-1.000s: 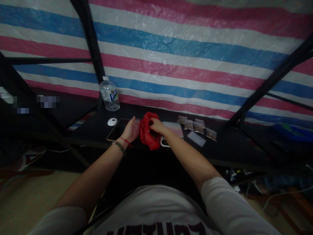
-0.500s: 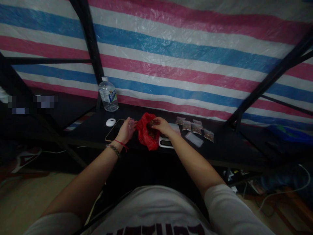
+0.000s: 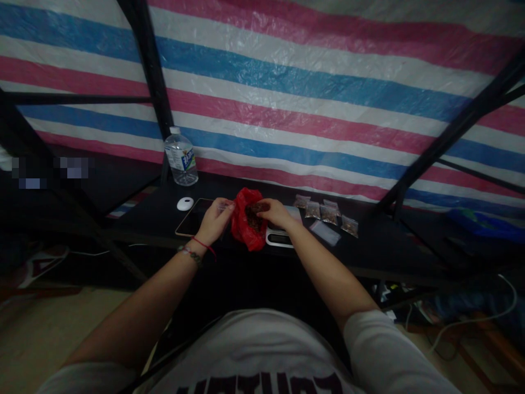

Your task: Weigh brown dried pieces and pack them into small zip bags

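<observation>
An open red plastic bag (image 3: 249, 236) stands on the black tabletop, with loose brown dried bits (image 3: 255, 220) inside. My right hand (image 3: 274, 212) reaches into its mouth from the right, fingertips closed on some of the bits. At the bag's left side, my left hand (image 3: 216, 220) pinches a small clear plastic bag (image 3: 223, 207), mostly hidden by the fingers. Beneath my right wrist lies a white digital scale (image 3: 279, 238), partly covered. Several filled zip bags (image 3: 313, 210) of brown bits sit to the right, near flat clear zip bags (image 3: 326, 233).
A phone (image 3: 191, 221) lies by my left hand, with a round white object (image 3: 185, 203) beside it. Behind them stands a large clear bottle (image 3: 181, 158). Black metal posts (image 3: 153, 82) and a striped plastic sheet (image 3: 287, 109) bound the table (image 3: 381, 246) at the back.
My left hand has turned inward and its fingers have closed at the red bag's left edge. My right hand stays at the bag's mouth, slightly shifted.
</observation>
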`<state>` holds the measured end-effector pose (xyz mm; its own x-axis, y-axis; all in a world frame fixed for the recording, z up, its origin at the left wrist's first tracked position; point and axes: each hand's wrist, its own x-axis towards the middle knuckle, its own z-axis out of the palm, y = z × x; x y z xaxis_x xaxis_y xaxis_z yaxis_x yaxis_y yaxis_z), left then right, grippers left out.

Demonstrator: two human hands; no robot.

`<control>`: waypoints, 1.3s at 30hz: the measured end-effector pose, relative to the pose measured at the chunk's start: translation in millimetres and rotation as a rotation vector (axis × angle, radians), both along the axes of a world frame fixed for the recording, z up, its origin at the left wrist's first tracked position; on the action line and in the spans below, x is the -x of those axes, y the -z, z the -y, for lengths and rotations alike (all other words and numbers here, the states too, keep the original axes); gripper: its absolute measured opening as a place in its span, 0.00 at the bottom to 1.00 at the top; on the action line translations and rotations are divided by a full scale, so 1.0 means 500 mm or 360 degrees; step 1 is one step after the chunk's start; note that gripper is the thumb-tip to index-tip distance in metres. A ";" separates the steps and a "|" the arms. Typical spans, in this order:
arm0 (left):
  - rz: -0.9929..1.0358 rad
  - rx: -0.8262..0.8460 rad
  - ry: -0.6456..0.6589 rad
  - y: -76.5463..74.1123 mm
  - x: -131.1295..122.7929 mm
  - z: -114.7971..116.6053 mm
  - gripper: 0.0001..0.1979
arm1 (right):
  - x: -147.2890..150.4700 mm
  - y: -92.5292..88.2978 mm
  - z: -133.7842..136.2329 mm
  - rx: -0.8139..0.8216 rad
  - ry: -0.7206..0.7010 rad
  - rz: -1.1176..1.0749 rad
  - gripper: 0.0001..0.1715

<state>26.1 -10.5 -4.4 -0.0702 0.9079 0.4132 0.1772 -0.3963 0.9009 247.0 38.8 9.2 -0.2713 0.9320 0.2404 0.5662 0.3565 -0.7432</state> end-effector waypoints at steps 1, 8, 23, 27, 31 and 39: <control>-0.0102 -0.0026 0.0009 -0.004 0.000 0.004 0.17 | 0.000 -0.001 0.000 0.0013 -0.0014 0.0032 0.18; -0.0344 -0.0065 0.0043 -0.011 0.001 0.011 0.16 | -0.008 0.004 -0.001 0.0123 -0.0120 -0.0072 0.21; -0.0416 -0.0046 0.0038 -0.016 -0.001 0.018 0.16 | -0.014 0.012 0.003 0.0070 -0.0058 -0.0063 0.18; -0.0421 -0.0054 0.0049 -0.016 0.000 0.018 0.16 | -0.016 0.015 0.004 0.0030 -0.0008 -0.0276 0.21; -0.0366 -0.0049 0.0077 -0.019 -0.002 0.022 0.16 | -0.026 0.019 0.004 0.0038 -0.0038 -0.0487 0.22; -0.0359 -0.0128 0.0021 -0.023 -0.008 0.031 0.15 | -0.064 0.018 0.002 -0.0098 0.0229 -0.0259 0.21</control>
